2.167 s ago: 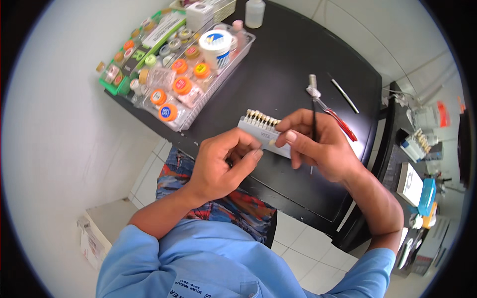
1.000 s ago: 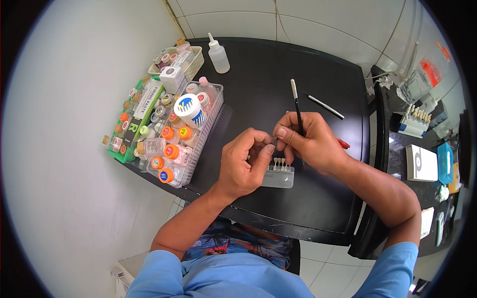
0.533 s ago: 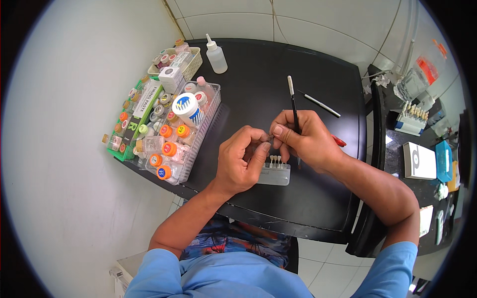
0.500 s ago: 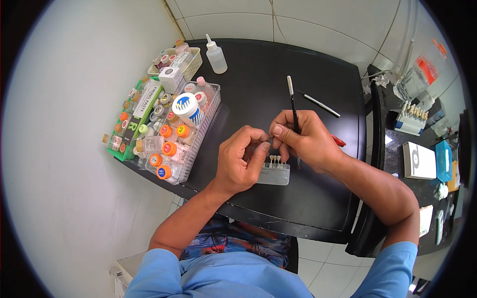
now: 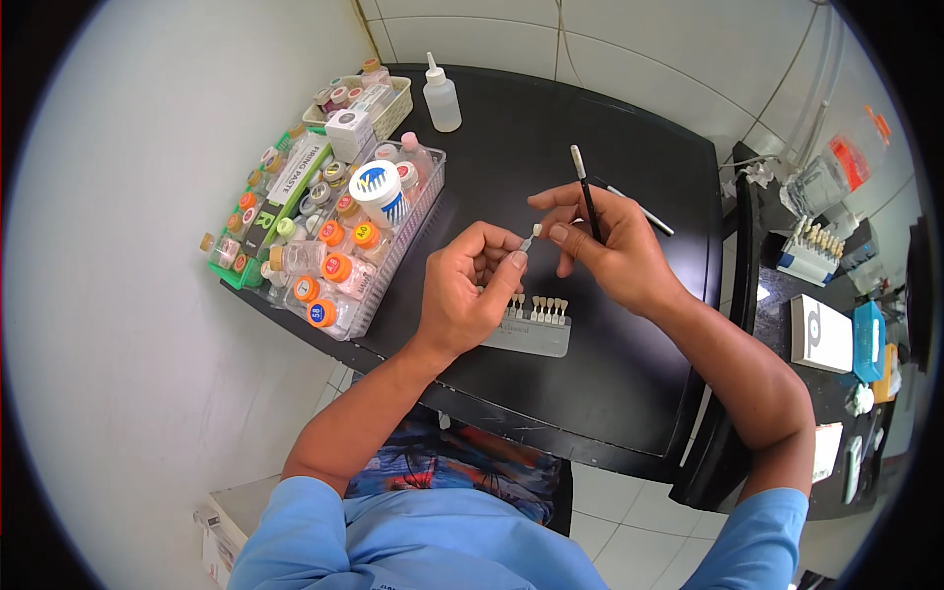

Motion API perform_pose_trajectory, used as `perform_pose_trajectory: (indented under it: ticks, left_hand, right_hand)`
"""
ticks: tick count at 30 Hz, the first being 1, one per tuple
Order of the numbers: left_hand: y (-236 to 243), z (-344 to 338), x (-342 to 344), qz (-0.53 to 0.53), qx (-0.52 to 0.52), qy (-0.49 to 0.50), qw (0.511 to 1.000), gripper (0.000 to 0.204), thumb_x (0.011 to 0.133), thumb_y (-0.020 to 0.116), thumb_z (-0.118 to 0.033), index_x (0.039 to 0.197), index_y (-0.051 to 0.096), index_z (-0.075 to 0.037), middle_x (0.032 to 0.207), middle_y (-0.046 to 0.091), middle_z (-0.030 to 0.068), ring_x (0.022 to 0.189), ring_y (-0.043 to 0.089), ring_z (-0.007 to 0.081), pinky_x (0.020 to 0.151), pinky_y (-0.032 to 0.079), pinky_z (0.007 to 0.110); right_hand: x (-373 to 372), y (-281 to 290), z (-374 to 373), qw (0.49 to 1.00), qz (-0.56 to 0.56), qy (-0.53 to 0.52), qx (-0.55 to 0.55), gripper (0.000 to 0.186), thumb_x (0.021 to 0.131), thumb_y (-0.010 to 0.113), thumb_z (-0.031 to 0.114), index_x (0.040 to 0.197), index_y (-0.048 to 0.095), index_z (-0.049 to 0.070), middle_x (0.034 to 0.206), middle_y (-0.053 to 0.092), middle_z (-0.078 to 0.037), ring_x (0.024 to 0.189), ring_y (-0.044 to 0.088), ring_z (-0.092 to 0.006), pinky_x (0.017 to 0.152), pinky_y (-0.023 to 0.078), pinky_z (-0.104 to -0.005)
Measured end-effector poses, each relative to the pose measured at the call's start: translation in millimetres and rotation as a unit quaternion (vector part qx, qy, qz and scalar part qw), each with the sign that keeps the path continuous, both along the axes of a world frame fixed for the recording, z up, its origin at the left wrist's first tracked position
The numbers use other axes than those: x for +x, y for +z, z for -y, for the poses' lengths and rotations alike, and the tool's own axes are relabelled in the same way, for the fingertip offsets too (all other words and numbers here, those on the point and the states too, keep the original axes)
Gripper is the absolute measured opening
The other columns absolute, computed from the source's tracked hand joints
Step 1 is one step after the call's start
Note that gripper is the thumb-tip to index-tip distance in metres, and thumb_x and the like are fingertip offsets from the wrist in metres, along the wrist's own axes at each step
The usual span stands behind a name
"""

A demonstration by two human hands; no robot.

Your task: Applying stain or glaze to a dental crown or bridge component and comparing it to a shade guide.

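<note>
My left hand (image 5: 460, 290) is closed, pinching a small shade tab (image 5: 536, 231) with a tooth-shaped tip between thumb and index finger. My right hand (image 5: 624, 261) grips a slim black brush (image 5: 582, 172) with a silver top, upright among its fingers; its thumb tip is beside the tab, and I cannot tell whether it touches it. Below my hands a pale shade-guide holder (image 5: 524, 336) with several tooth tabs lies on the black desk (image 5: 659, 383), partly hidden by my left hand. Behind the right hand lies a silver pen-like tool (image 5: 654, 218), partly hidden.
At left, plastic baskets (image 5: 354, 320) hold several jars, bottles and boxes. A white squeeze bottle (image 5: 442, 103) stands at the back. A dark side counter at right holds another tab holder (image 5: 806, 256), a white box (image 5: 821, 334) and a blue tray (image 5: 868, 339). A wall (image 5: 118, 324) borders the left.
Both hands sit higher in the picture and slightly apart. The tab now shows between them, and my right index finger is raised. More of the holder's tab row is visible.
</note>
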State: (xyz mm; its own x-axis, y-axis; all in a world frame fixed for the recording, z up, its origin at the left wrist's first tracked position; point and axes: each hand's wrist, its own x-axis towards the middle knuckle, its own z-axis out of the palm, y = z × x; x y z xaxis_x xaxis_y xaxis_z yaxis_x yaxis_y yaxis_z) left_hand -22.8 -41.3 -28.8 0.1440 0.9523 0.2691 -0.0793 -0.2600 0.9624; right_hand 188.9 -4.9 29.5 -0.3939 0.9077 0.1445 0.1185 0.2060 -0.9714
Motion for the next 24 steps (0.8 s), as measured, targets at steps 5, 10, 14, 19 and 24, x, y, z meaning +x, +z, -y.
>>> perform_pose_trajectory:
  ticks: [5, 10, 14, 19, 24]
  left_hand:
    - [-2, -1, -3, -0.018, 0.011, -0.02, 1.0, 0.01, 0.105, 0.066, -0.003, 0.112, 0.066, 0.003, 0.092, 0.07, 0.0057, 0.08, 0.067, 0.0075, 0.073, 0.06, 0.025]
    - [-2, 1, -2, -0.024, 0.015, -0.023, 0.999, 0.01, 0.104, 0.066, -0.003, 0.112, 0.065, 0.003, 0.092, 0.07, 0.0065, 0.081, 0.068, 0.0081, 0.073, 0.06, 0.025]
    - [0, 2, 0, -0.025, 0.013, -0.029, 0.999, 0.01, 0.105, 0.066, -0.004, 0.112, 0.065, 0.004, 0.092, 0.07, 0.0066, 0.08, 0.068, 0.0081, 0.074, 0.06, 0.025]
    - [-2, 1, -3, -0.025, 0.013, -0.027, 0.999, 0.014, 0.105, 0.067, -0.005, 0.115, 0.065, 0.004, 0.094, 0.071, 0.0073, 0.081, 0.069, 0.009, 0.074, 0.059, 0.025]
    - [10, 6, -15, -0.111, 0.045, 0.025, 0.992, 0.031, 0.103, 0.071, -0.011, 0.13, 0.065, 0.003, 0.114, 0.075, 0.013, 0.097, 0.073, 0.013, 0.079, 0.058, 0.027]
  right_hand:
    - [-2, -3, 1, 1.0, 0.021, 0.009, 0.01, 0.02, 0.102, 0.072, 0.003, 0.121, 0.075, -0.002, 0.095, 0.077, -0.006, 0.069, 0.064, -0.0074, 0.064, 0.054, -0.0255]
    - [-1, -1, 2, 0.999, 0.042, 0.002, 0.007, 0.017, 0.101, 0.074, 0.004, 0.117, 0.076, -0.002, 0.091, 0.076, -0.004, 0.069, 0.064, -0.0071, 0.063, 0.053, -0.0252]
    - [2, -4, 2, 0.999, 0.033, -0.001, 0.0, 0.018, 0.101, 0.075, 0.005, 0.117, 0.077, -0.003, 0.091, 0.077, -0.004, 0.069, 0.065, -0.007, 0.063, 0.053, -0.025]
    - [1, -5, -1, 1.0, 0.007, 0.003, -0.009, 0.019, 0.1, 0.076, 0.006, 0.117, 0.078, -0.003, 0.091, 0.077, -0.004, 0.069, 0.065, -0.0075, 0.066, 0.054, -0.0251]
    - [6, -5, -7, 1.0, 0.006, -0.005, -0.022, 0.017, 0.099, 0.077, 0.006, 0.113, 0.077, -0.004, 0.088, 0.076, -0.004, 0.07, 0.067, -0.0081, 0.067, 0.054, -0.0252]
